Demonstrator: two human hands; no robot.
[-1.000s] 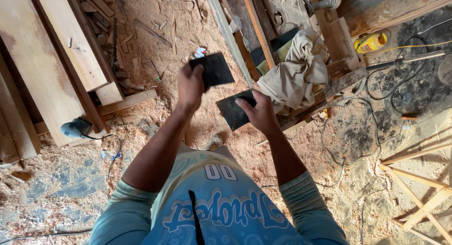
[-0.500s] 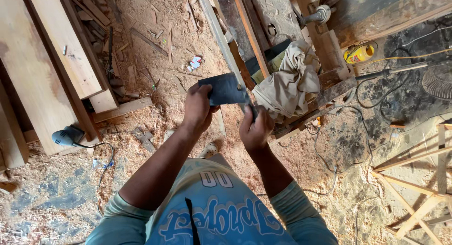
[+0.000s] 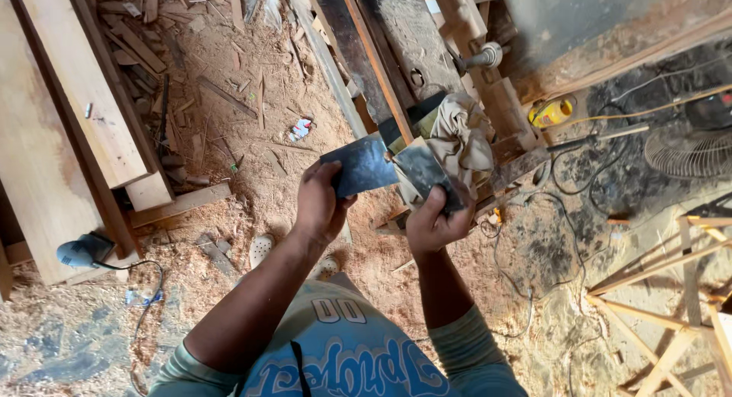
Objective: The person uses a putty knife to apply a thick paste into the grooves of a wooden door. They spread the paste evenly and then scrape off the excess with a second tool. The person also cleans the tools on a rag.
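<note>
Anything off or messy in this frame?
Yes. Sawdust and wood offcuts cover the floor, cables trail loose across it, and a rumpled cloth is dumped on the bench. The left hand and right hand each hold a dark sheet, nothing damaged.

I see planks [image 3: 69, 122] left of my hands, a cloth [image 3: 465, 134] just behind them, a fan [image 3: 690, 153] far right, sawdust floor [image 3: 252, 168] beneath.
</note>
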